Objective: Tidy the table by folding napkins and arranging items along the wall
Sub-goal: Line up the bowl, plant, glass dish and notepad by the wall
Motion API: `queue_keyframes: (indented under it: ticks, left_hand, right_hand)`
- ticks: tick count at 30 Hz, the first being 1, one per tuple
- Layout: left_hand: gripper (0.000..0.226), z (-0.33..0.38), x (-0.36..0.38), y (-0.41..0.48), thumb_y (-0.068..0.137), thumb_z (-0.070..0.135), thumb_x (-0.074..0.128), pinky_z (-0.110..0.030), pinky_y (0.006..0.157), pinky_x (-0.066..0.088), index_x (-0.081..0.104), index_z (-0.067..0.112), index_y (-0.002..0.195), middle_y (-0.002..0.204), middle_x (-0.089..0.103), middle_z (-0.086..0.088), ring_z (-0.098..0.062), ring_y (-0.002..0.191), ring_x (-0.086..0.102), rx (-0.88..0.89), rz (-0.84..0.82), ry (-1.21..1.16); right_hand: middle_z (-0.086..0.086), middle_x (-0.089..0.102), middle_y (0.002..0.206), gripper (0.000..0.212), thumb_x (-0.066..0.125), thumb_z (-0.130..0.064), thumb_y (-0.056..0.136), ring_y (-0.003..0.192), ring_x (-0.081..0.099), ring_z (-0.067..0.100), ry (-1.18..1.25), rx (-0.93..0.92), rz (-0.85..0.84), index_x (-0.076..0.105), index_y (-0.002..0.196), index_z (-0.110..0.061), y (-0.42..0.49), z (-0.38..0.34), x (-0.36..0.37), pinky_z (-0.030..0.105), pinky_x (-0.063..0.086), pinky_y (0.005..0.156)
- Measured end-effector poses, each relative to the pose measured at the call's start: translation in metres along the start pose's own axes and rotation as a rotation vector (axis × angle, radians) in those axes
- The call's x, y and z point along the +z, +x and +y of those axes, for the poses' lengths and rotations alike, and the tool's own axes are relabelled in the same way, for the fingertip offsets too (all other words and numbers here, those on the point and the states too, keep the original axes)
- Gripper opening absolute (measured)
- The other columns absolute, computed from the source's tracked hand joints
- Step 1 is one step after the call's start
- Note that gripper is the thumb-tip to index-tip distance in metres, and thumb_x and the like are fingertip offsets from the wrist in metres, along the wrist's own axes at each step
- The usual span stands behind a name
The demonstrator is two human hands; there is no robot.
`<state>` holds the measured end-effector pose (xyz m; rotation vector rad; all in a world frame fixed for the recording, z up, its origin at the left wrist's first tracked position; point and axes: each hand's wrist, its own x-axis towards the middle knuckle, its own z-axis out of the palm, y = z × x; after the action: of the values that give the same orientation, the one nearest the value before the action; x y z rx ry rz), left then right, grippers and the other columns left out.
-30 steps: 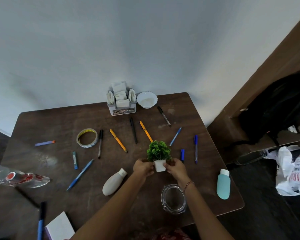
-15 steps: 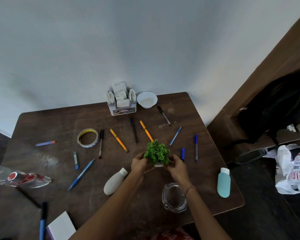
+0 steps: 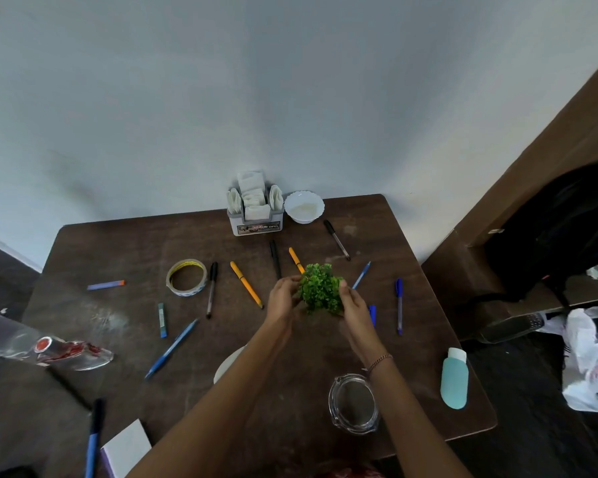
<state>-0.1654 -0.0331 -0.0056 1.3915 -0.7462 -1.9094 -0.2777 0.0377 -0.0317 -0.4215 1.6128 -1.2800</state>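
Dark brown wood is making up the surface (image 3: 118, 243), and at its far left a clear glass bottle (image 3: 49, 346) with a red label is lying on its side; the label's print is too blurred to read. Next, a tape roll (image 3: 186, 282) is lying flat among scattered blue, black and orange pens. At the back edge, against the wall, a grey napkin holder (image 3: 256, 215) is standing full of folded white napkins. Its front sticker is showing the word "OPEL". A white bowl (image 3: 304, 207) is sitting just beside it.

Near the middle, the left hand (image 3: 283, 298) and the right hand (image 3: 354, 305) are cupping a small green plant (image 3: 320, 293) from both sides, with the fingers curling in against the foliage and gripping it. Its pot is hidden, so whether it is touching the wood cannot be told.

Nearer the front edge, a clear glass dish (image 3: 353, 403) is sitting under the right wrist. A teal bottle (image 3: 454, 381) with a white cap is lying near the right edge. Off to the right, on the floor, a white plastic bag (image 3: 591, 367) is showing red letters, only partly readable.
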Motion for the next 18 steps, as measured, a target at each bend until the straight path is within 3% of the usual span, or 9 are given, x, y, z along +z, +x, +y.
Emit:
queue_keyframes:
  ticks: [1,3,6,9,11,14,16,18]
  left_hand:
    - [0.015,0.004,0.001,0.0,0.095,0.01,0.043,-0.028,0.065,0.047,0.058,0.009,0.099,0.092,0.06,-0.002,-0.015,0.084,0.057,0.01,-0.012,-0.002]
    - [0.016,0.01,0.004,0.002,0.095,0.018,0.052,-0.027,0.07,0.047,0.056,0.009,0.107,0.096,0.06,0.0,-0.012,0.087,0.057,0.029,-0.03,0.006]
    - [0.042,0.021,0.008,0.008,0.089,0.019,0.063,-0.025,0.074,0.049,0.05,0.004,0.126,0.114,0.06,-0.005,-0.016,0.099,0.057,0.061,-0.079,0.106]
    - [0.053,0.034,0.013,0.016,0.087,0.01,0.064,-0.027,0.078,0.052,0.043,0.0,0.134,0.13,0.054,-0.015,-0.023,0.107,0.057,0.089,-0.152,0.169]
    - [0.055,0.045,0.017,0.023,0.087,0.007,0.064,-0.027,0.081,0.052,0.04,-0.003,0.136,0.127,0.055,-0.014,-0.025,0.108,0.059,0.112,-0.179,0.203]
    - [0.051,0.061,0.025,0.033,0.087,0.0,0.062,-0.023,0.077,0.052,0.042,-0.009,0.133,0.113,0.06,-0.014,-0.021,0.093,0.061,0.125,-0.21,0.204]
    - [0.047,0.071,0.031,0.042,0.088,-0.001,0.06,-0.018,0.068,0.053,0.043,-0.009,0.131,0.116,0.058,-0.019,-0.02,0.089,0.06,0.129,-0.218,0.23]
    - [0.048,0.083,0.038,0.052,0.088,0.001,0.061,-0.017,0.06,0.052,0.043,-0.007,0.132,0.115,0.057,-0.017,-0.017,0.082,0.059,0.14,-0.208,0.251]
  right_hand:
    - [0.001,0.063,0.121,0.071,0.062,-0.076,0.061,0.113,0.059,0.019,0.001,-0.012,-0.032,0.059,0.115,-0.029,0.0,-0.007,0.0,0.043,0.047,0.099]
    - [0.001,0.065,0.119,0.076,0.07,-0.07,0.058,0.113,0.06,0.018,-0.043,-0.05,-0.1,0.06,0.118,-0.024,-0.001,-0.022,0.001,0.04,0.047,0.1]
    - [0.002,0.067,0.112,0.046,0.073,-0.035,0.075,0.106,0.062,0.014,-0.179,-0.118,-0.163,0.059,0.116,-0.02,0.002,-0.043,0.001,0.03,0.051,0.094]
    - [-0.004,0.067,0.102,0.044,0.073,-0.016,0.078,0.093,0.062,0.003,-0.266,-0.168,-0.204,0.057,0.119,-0.015,0.01,-0.06,0.0,0.013,0.051,0.076]
    - [0.003,0.067,0.106,0.047,0.075,-0.016,0.076,0.097,0.063,0.01,-0.318,-0.184,-0.175,0.058,0.119,-0.01,0.022,-0.069,0.0,0.021,0.053,0.082]
    - [0.012,0.068,0.109,0.044,0.076,-0.015,0.076,0.101,0.064,0.023,-0.418,-0.234,-0.077,0.062,0.117,-0.005,0.043,-0.085,0.001,0.042,0.051,0.093]
    - [0.013,0.069,0.106,0.041,0.076,-0.015,0.076,0.096,0.065,0.022,-0.465,-0.272,-0.024,0.064,0.114,-0.004,0.056,-0.097,0.003,0.039,0.053,0.089]
    - [0.012,0.069,0.103,0.037,0.074,-0.013,0.077,0.089,0.064,0.018,-0.487,-0.3,-0.001,0.066,0.112,-0.003,0.069,-0.111,0.006,0.024,0.054,0.073]
